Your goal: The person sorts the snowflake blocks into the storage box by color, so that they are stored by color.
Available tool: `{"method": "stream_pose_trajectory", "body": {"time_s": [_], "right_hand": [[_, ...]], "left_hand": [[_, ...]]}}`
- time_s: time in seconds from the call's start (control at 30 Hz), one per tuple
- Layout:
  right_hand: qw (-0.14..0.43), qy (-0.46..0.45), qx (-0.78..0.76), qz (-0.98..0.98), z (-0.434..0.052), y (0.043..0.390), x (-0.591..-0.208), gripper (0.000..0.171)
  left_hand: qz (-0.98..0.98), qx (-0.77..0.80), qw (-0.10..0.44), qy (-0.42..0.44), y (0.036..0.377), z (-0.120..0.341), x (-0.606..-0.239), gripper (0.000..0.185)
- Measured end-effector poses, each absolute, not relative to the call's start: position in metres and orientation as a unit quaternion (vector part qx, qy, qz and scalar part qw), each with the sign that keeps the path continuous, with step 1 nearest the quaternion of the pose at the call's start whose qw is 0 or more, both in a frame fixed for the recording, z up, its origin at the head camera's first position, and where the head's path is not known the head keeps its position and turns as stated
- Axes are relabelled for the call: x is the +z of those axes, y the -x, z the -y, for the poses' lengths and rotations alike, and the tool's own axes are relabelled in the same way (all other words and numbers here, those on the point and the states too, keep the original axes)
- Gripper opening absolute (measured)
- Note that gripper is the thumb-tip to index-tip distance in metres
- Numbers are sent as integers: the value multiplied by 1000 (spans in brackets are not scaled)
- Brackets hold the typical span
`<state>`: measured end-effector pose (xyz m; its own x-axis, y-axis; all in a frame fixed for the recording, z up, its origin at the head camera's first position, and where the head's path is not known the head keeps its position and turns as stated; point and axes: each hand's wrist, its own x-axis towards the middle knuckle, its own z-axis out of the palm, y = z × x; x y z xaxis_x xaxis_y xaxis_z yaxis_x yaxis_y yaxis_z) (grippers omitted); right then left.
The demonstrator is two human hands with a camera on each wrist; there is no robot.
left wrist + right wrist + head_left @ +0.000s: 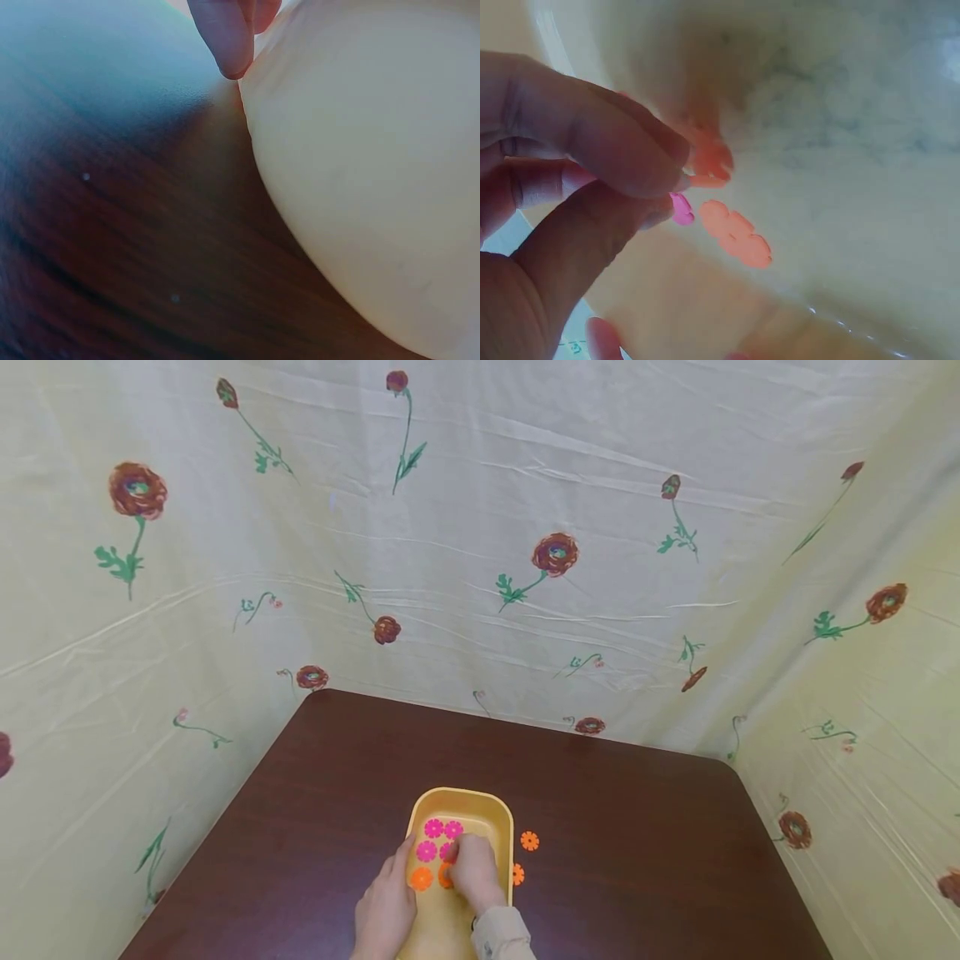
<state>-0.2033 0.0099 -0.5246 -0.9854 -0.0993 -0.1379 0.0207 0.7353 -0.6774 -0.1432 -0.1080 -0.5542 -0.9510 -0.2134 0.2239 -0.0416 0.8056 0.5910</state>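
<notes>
A shallow yellow plastic tray (501, 814) with rounded corners sits on the dark brown wooden surface (637, 860), near the person's edge of it. Inside the tray lie small flat flower-shaped discs: a cluster of pink flower discs (433, 828) toward the far end and an orange flower disc (422, 878) nearer the person.

The right hand (474, 870) reaches down into the tray, its knuckles covering part of the cluster. In the right wrist view its fingers (622, 150) are curled, thumb and forefinger pressed together at the tips — they pinch an orange disc (709, 161), with a pink disc (681, 210) just under the thumb tip; whether that pink one is also gripped I cannot tell. Another orange flower piece (739, 236) lies on the tray floor just beside them.

The left hand (386, 906) rests against the tray's left outer wall, fingers fairly straight and pointing forward along the rim. The left wrist view shows one fingertip (225, 41) touching the tray's curved pale side where it meets the surface — it grips nothing that shows.

Two more orange flower discs lie outside the tray on its right: one (529, 841) a little apart from the wall, the other (517, 874) just beside it. A cream cloth printed with red flowers (555, 553) hangs behind and to both sides.
</notes>
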Motion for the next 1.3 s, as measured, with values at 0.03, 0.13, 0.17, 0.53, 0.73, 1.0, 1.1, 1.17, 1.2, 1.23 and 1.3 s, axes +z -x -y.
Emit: {"method": "stream_pose_trajectory", "body": {"time_s": [0.03,0.13,0.17,0.53,0.73,1.0,1.1,1.17,1.2,1.23,1.3], "right_hand": [[84,21,-363,-928,-10,203,-525,20],[83,24,-360,-929,-9,201,-524,20],[79,26,-357,-930,-9,201,-524,20],[69,22,-345,-936,-7,198,-527,19],[62,21,-335,-940,-6,197,-530,19],[64,12,-328,-942,-6,196,-532,20],[54,17,-327,-943,-6,196,-533,20],[47,20,-326,-944,-6,195,-533,20],[42,21,-324,-945,-6,195,-533,19],[39,22,-325,-945,-6,195,-533,19],[29,25,-325,-945,-7,196,-532,18]], "left_hand": [[940,-304,139,-68,143,108,-554,63],[941,-304,133,-70,143,108,-554,65],[941,-304,133,-70,143,108,-554,65],[939,-305,140,-69,144,108,-555,65],[939,-307,141,-66,144,108,-555,64],[940,-309,130,-68,144,108,-554,63],[940,-309,128,-71,144,108,-553,63],[940,-309,128,-72,144,108,-553,63],[940,-309,127,-72,144,108,-553,62],[940,-310,127,-72,144,108,-553,62],[940,-309,129,-70,144,108,-553,62]]}}
